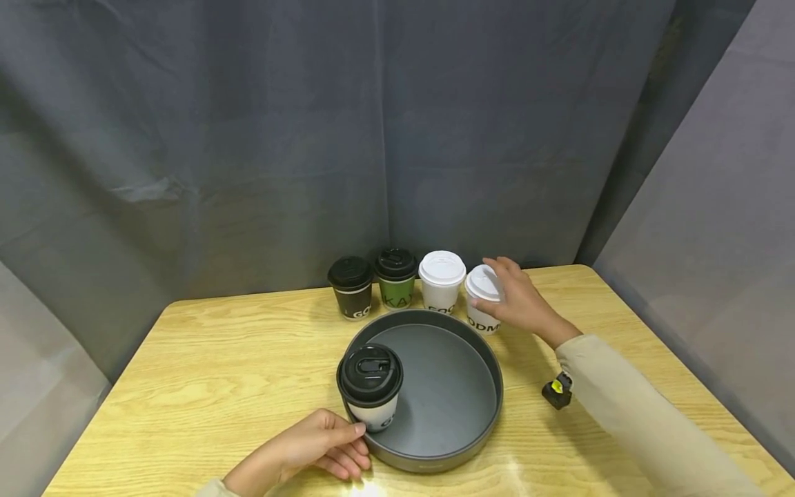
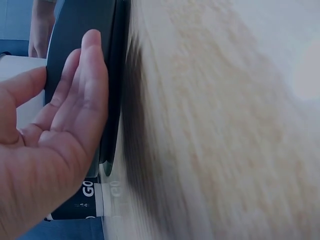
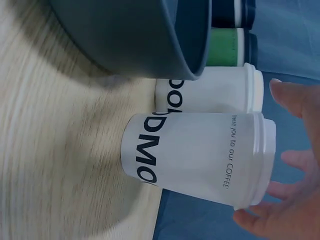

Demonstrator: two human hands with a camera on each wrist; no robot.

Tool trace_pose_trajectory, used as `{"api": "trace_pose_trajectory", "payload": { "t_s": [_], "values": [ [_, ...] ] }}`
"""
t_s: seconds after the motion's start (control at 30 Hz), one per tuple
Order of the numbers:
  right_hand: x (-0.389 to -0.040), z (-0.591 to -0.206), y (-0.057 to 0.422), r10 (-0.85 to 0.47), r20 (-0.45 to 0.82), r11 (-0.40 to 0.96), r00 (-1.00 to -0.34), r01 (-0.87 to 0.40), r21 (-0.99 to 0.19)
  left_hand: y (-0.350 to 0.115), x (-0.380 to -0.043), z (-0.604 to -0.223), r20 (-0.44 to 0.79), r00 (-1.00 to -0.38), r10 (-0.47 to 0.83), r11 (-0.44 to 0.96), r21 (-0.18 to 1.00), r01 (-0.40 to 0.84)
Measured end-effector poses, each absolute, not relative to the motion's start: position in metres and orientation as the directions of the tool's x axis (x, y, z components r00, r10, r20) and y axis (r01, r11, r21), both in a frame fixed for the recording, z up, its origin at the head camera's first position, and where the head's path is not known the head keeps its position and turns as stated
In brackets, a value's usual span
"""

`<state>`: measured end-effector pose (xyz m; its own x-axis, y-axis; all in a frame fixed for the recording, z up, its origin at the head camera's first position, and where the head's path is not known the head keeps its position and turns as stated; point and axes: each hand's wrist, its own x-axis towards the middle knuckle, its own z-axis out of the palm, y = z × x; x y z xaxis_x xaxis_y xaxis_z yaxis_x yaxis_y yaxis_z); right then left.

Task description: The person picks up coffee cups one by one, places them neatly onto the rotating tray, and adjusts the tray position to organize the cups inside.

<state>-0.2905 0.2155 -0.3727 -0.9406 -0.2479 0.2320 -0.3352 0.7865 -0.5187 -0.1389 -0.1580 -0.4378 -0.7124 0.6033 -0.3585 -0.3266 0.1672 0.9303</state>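
Note:
A round dark grey pan (image 1: 447, 386) sits on the table, with a white paper cup with a black lid (image 1: 371, 386) standing inside at its left. My left hand (image 1: 323, 442) is at the pan's near-left edge, fingers fairly straight along the outer wall and thumb at the rim by that cup. Behind the pan, at the right end of a row, stands a white cup with a white lid (image 3: 195, 157). My right hand (image 1: 518, 297) is spread around its lid, thumb apart from it and fingertips (image 3: 247, 222) right at the lid's edge.
Left of that cup stand another white cup with a white lid (image 1: 442, 279), a green cup with a black lid (image 1: 396, 279) and a black cup (image 1: 352, 290). A grey curtain (image 1: 279, 152) hangs behind the wooden table (image 1: 205, 393). A small black device (image 1: 557, 392) is by my right wrist.

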Motion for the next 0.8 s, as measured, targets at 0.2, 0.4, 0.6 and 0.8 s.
{"api": "trace_pose_trajectory", "payload": {
  "t_s": [0.2, 0.4, 0.6, 0.8],
  "values": [
    [-0.297, -0.378, 0.212, -0.218, 0.243, 0.804, -0.945, -0.315, -0.504, -0.157, -0.139, -0.440, -0.360, -0.747, 0.559, 0.184, 0.932, -0.311],
    [-0.301, -0.387, 0.216, -0.221, 0.289, 0.802, -0.932, -0.342, -0.490, -0.156, -0.139, -0.440, -0.346, -0.755, 0.558, 0.181, 0.938, -0.296],
    [-0.303, -0.395, 0.219, -0.202, 0.290, 0.796, -0.936, -0.329, -0.509, -0.157, -0.138, -0.439, -0.350, -0.755, 0.554, 0.181, 0.936, -0.301],
    [-0.302, -0.395, 0.217, -0.181, 0.291, 0.797, -0.939, -0.314, -0.516, -0.157, -0.137, -0.439, -0.351, -0.759, 0.549, 0.180, 0.936, -0.303]
  ]
}}
